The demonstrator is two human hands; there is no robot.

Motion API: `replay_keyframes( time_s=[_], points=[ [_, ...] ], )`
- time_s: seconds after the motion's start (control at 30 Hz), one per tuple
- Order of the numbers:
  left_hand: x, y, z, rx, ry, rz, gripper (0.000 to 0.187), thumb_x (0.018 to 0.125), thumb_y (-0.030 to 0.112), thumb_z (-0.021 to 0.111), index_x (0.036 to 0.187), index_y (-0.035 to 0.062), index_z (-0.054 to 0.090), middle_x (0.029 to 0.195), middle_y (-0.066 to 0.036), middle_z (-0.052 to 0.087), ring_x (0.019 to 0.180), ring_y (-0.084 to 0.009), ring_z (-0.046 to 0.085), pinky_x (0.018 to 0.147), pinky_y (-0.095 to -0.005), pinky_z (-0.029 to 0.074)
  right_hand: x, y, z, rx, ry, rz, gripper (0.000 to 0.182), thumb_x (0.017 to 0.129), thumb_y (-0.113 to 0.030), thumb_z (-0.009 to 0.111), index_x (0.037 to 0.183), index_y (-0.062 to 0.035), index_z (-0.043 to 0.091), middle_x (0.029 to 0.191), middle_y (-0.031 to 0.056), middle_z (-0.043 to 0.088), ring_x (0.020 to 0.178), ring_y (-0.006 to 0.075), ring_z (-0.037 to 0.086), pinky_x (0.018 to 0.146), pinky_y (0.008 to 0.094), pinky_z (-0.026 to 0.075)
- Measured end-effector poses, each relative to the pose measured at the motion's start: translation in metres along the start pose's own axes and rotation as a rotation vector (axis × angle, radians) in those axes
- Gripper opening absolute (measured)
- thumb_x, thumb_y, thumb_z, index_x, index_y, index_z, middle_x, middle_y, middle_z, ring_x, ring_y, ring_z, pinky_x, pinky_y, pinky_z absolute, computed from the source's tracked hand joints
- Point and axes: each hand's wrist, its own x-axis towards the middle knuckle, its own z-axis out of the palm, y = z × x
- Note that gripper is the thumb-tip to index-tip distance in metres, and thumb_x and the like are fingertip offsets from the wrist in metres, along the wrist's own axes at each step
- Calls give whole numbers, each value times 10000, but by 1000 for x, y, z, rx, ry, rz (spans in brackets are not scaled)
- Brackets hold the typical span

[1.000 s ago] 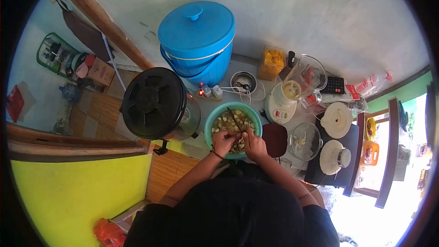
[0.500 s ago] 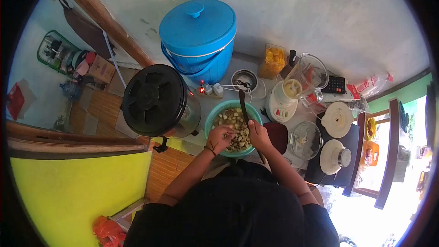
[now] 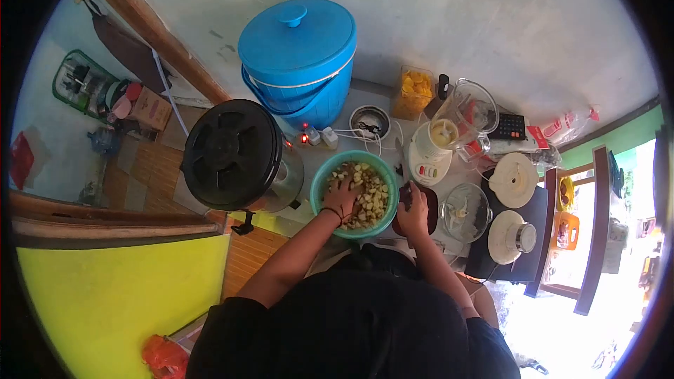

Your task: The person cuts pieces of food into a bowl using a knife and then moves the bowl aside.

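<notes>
A green bowl (image 3: 387, 221) stands on the counter before me and holds many pale, chopped pieces (image 3: 372, 200). Inside its left part lies my left hand (image 3: 340, 198), fingers spread over the pieces, with a dark band at the wrist. My right hand (image 3: 413, 210) is closed around a knife (image 3: 401, 156) to the right of the bowl, above a dark red board (image 3: 426, 203). The knife's blade points away from me, and its handle is mostly covered by my fingers.
A black-lidded container (image 3: 230, 154) stands left of the bowl, with a tall blue bucket (image 3: 298, 56) behind. To the right are a blender base (image 3: 430, 161), a clear bowl (image 3: 465, 212) and a cream lid (image 3: 514, 180). A metal bowl (image 3: 370, 123) with cables sits behind.
My left hand has opened and moved down into the pieces. My right hand has carried the knife from above the bowl to its right side, over the board.
</notes>
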Motion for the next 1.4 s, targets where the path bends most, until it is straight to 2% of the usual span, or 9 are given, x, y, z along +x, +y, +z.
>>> replay_keyframes(
  time_s=[0.23,0.33,0.43,0.63,0.87,0.97,1.07,1.17,1.4],
  points=[
    [-4,-10,-7,-361,343,-156,587,771,131,713,1316,187,502,1318,-147,445,1178,-355,464,927,-464,469,-6,24,14,-86,-29,140,637,725,-26,663,1314,-12,420,1066,278,491,995,452,516,869,473,447],
    [-13,-10,-1,-599,490,-249,610,827,278,694,1356,90,456,1380,-184,406,1234,-362,437,1002,-448,411,-3,31,14,-98,-55,109,616,736,-32,666,1304,-17,428,1090,291,483,1005,460,512,872,483,442],
    [-12,-18,11,-1579,258,-403,760,851,411,654,1408,-6,351,1409,-209,379,1256,-341,427,1025,-434,371,-2,36,15,-97,-43,109,597,729,-36,656,1289,-24,451,1067,265,501,991,437,524,860,471,445],
    [-11,-19,30,-1896,327,-365,777,888,531,554,1375,-47,375,1340,-190,462,1237,-308,453,1014,-417,373,4,10,1,-224,44,18,506,754,-39,646,1237,-18,498,1087,251,497,992,424,518,867,467,450],
    [22,-37,44,-1993,90,-337,634,970,542,341,1381,61,369,1281,-109,515,1137,-233,547,917,-409,485,17,-22,41,584,-277,141,517,820,-104,629,1300,-15,458,1260,198,449,1172,366,453,985,427,404],
    [12,-28,15,-1814,94,-463,686,956,593,314,1369,49,383,1251,-118,528,1102,-243,561,894,-413,490,20,-13,79,314,-172,215,564,866,-159,609,1375,-35,399,1256,177,500,1194,287,462,1008,384,376],
    [22,-41,38,-1604,137,-534,765,923,637,352,1360,10,373,1262,-149,508,1117,-267,539,912,-419,461,36,-22,92,400,-249,561,605,874,-207,589,1402,-33,352,1309,191,475,1196,293,460,980,391,398],
    [27,-38,46,-1596,225,-550,866,877,681,412,1360,-34,341,1324,-193,439,1195,-316,470,980,-431,388,50,-50,77,668,-328,660,612,891,-268,556,1414,-39,336,1361,187,428,1199,287,456,961,393,403],
    [35,-44,49,-1489,103,-506,1025,824,771,373,1473,1,184,1461,-197,309,1271,-357,391,1057,-441,315,69,-35,99,562,-375,832,604,916,-386,501,1409,-65,364,1319,146,485,1130,292,516,941,408,410]
  ],
)
